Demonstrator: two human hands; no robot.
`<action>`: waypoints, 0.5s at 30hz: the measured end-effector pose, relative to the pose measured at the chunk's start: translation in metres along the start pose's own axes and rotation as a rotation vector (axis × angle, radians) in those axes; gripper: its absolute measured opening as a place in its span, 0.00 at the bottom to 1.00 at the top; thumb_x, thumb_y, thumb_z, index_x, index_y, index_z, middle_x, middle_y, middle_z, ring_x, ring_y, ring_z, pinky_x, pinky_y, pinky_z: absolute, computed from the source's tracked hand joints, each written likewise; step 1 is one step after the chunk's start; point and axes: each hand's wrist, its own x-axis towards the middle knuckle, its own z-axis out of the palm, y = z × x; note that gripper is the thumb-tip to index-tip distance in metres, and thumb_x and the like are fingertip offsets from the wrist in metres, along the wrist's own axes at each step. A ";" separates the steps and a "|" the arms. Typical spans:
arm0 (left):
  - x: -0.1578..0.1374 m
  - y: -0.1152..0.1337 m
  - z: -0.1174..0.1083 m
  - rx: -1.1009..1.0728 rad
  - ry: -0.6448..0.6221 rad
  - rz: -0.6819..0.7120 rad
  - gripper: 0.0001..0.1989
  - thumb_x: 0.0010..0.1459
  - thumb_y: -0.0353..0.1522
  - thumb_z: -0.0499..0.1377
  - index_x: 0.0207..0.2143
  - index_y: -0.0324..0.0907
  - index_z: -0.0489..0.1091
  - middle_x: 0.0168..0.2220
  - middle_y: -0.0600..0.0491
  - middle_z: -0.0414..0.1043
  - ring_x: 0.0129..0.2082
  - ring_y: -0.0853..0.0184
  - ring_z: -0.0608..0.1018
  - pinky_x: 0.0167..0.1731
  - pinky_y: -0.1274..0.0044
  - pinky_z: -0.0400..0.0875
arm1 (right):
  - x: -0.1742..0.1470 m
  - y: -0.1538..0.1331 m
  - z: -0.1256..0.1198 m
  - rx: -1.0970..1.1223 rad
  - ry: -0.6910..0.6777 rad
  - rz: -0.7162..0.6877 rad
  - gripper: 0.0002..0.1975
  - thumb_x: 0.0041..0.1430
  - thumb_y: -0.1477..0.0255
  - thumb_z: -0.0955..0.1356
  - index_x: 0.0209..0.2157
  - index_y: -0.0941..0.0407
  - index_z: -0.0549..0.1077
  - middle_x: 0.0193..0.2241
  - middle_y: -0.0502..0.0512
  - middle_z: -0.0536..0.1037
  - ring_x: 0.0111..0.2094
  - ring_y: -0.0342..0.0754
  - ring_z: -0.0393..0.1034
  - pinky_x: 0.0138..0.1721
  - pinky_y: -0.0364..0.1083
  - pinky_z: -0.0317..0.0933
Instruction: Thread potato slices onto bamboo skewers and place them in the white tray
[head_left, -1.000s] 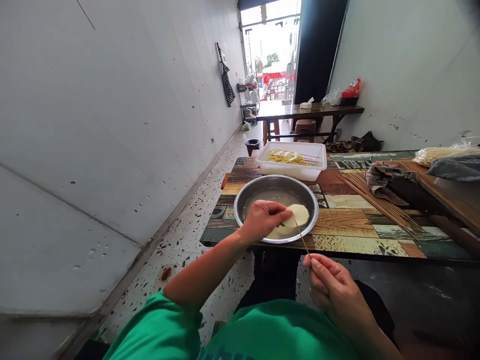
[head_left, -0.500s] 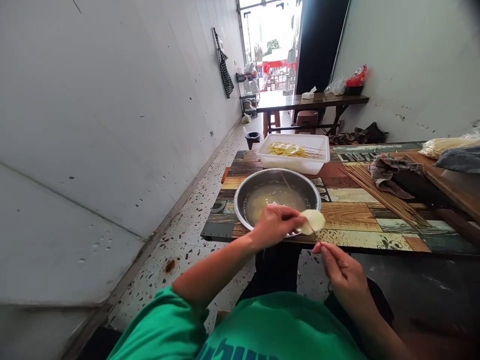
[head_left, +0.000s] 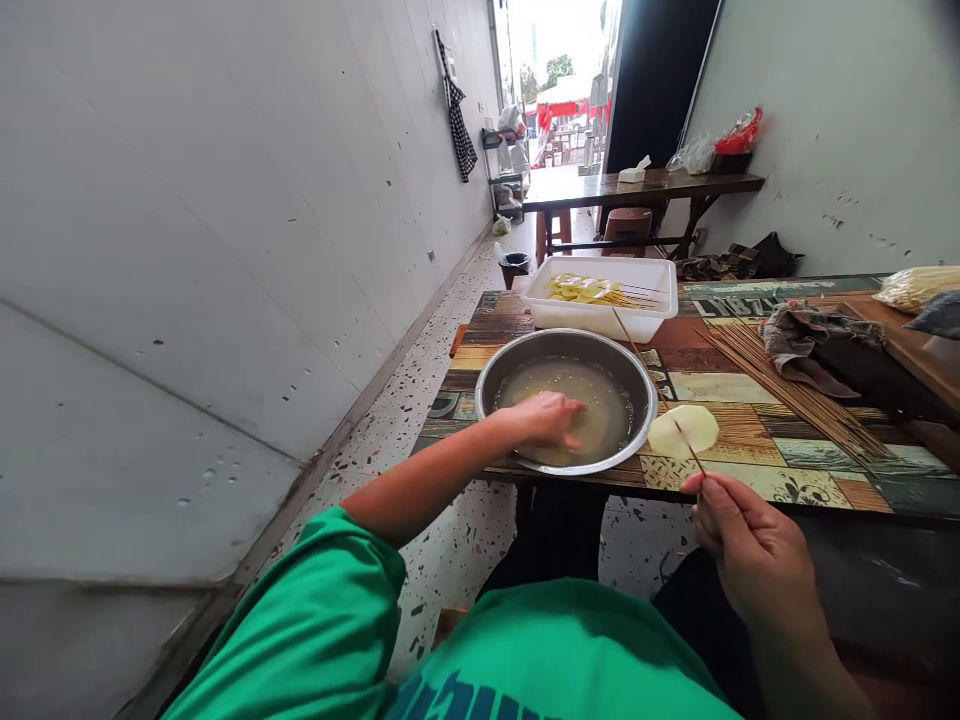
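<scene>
My left hand (head_left: 551, 418) reaches down into a steel bowl (head_left: 489, 372) of cloudy water. Its fingers look apart, with the tips partly under the surface, and no item shows between them. My right hand (head_left: 746, 540), in front of the table edge, pinches a thin wooden skewer (head_left: 641, 355). Pale, thin potato slices (head_left: 697, 428) are threaded on that skewer just above the fingers. The skewer's far end slants up past the bowl's right rim. What lies under the water is hard to make out.
Behind the bowl, a white plastic tub (head_left: 600, 318) holds skewered yellow slices (head_left: 581, 289). Loose skewers (head_left: 802, 395) lie to the right, beside a crumpled cloth (head_left: 806, 340) and a wooden board (head_left: 911, 345). A white wall (head_left: 225, 250) rises on the left.
My left hand has let go of the potato slice and moved down into the bowl. My right hand has shifted right with the skewer, which carries the slices.
</scene>
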 end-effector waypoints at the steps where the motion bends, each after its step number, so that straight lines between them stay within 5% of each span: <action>1: 0.006 0.005 0.006 0.059 -0.030 0.033 0.34 0.47 0.39 0.64 0.58 0.41 0.65 0.49 0.41 0.71 0.48 0.55 0.73 0.44 0.73 0.66 | -0.001 0.000 0.001 0.029 -0.007 0.029 0.14 0.62 0.59 0.65 0.37 0.56 0.74 0.16 0.43 0.52 0.17 0.39 0.46 0.16 0.41 0.43; 6: 0.024 0.016 0.009 0.143 -0.129 0.212 0.26 0.44 0.32 0.63 0.48 0.35 0.69 0.45 0.42 0.71 0.49 0.57 0.71 0.45 0.74 0.65 | -0.005 0.003 -0.001 0.077 0.000 0.099 0.13 0.61 0.59 0.67 0.38 0.54 0.73 0.17 0.43 0.52 0.18 0.40 0.46 0.17 0.41 0.42; 10: 0.026 0.012 0.001 -0.042 -0.117 0.235 0.13 0.42 0.29 0.63 0.34 0.38 0.72 0.31 0.53 0.71 0.31 0.67 0.71 0.30 0.78 0.61 | -0.006 0.007 -0.002 0.106 -0.017 0.125 0.14 0.61 0.59 0.67 0.39 0.55 0.73 0.16 0.42 0.51 0.18 0.39 0.45 0.17 0.40 0.41; 15: 0.015 -0.005 -0.014 -0.547 0.243 0.030 0.08 0.45 0.31 0.64 0.23 0.38 0.67 0.19 0.60 0.61 0.22 0.75 0.65 0.24 0.80 0.57 | -0.009 0.001 -0.001 -0.050 -0.023 0.053 0.18 0.61 0.57 0.66 0.41 0.57 0.76 0.15 0.43 0.55 0.16 0.39 0.49 0.16 0.40 0.45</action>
